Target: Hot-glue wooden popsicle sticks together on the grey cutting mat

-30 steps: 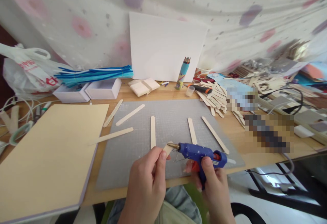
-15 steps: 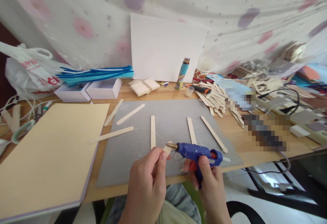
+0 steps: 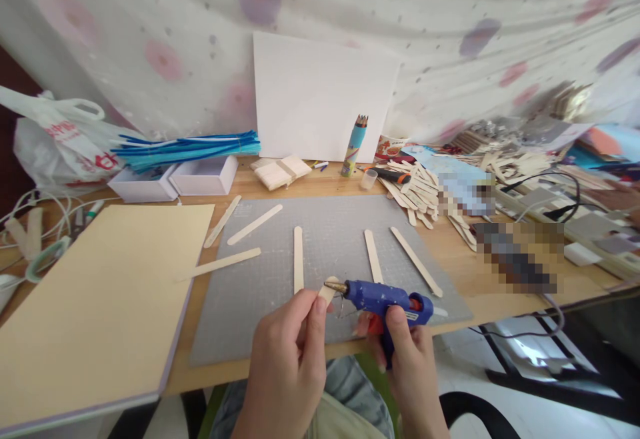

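Observation:
My left hand (image 3: 290,352) pinches a wooden craft stick (image 3: 327,290) between thumb and fingers; most of the stick is hidden by the hand. Wrapped around the handle of a blue hot glue gun (image 3: 377,297) is my right hand (image 3: 413,352), with fingers by the red trigger. The gun's metal nozzle touches or nearly touches the stick's tip. Below them lies a grey cutting mat (image 3: 340,219). On it, separate craft sticks rest, among them an upright one (image 3: 299,259), a slanted one (image 3: 373,255) and another at the right (image 3: 417,262).
A large cream board (image 3: 110,292) covers the table's left side. Behind the mat are white boxes (image 3: 205,175) with blue pipe cleaners (image 3: 185,147), bundled sticks (image 3: 281,172) and a pencil tube (image 3: 355,145). Loose sticks (image 3: 415,192) pile up at right, near a power strip (image 3: 595,232).
The camera view has shifted slightly. Both hands keep the same grips, with the nozzle still at the tip of the craft stick.

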A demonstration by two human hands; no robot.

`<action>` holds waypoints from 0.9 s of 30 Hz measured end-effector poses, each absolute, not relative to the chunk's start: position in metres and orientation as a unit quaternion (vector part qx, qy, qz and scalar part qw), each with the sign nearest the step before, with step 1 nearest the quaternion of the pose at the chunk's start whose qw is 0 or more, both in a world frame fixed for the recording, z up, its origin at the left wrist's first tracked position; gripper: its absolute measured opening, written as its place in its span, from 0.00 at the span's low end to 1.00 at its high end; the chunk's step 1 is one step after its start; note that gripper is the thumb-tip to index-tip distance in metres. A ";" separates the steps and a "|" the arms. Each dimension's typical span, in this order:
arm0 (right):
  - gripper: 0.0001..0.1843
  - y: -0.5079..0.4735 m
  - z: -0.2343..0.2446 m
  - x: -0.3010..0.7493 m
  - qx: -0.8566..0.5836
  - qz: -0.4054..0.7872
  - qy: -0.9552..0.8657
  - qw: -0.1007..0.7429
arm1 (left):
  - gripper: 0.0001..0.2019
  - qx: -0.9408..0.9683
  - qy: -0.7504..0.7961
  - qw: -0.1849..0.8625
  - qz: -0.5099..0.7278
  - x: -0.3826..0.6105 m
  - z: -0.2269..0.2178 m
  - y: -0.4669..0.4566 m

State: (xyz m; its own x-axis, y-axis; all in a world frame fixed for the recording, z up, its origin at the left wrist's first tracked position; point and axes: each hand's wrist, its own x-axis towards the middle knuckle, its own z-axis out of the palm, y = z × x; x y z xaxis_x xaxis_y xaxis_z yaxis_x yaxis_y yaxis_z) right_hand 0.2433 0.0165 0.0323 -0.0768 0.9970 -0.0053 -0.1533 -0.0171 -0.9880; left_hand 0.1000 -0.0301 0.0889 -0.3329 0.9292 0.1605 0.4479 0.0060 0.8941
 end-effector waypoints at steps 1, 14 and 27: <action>0.28 0.016 0.032 0.243 -0.443 0.560 -0.474 0.515 | 0.16 0.526 0.660 0.250 0.474 0.100 0.089 -0.030; 0.25 0.012 0.028 0.244 -0.443 0.580 -0.442 0.521 | 0.16 0.532 0.667 0.235 0.466 0.101 0.088 -0.031; 0.28 0.014 0.033 0.240 -0.465 0.555 -0.451 0.522 | 0.16 0.513 0.672 0.267 0.463 0.101 0.088 -0.032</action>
State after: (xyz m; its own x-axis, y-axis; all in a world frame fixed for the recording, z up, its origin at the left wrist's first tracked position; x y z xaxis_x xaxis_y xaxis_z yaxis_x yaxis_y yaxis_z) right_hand 0.2398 0.0135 0.0331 -0.0216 0.9987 -0.0452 -0.1598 -0.0480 -0.9860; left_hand 0.1010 -0.0318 0.0885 -0.3309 0.9363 0.1173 0.4426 0.0442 0.8956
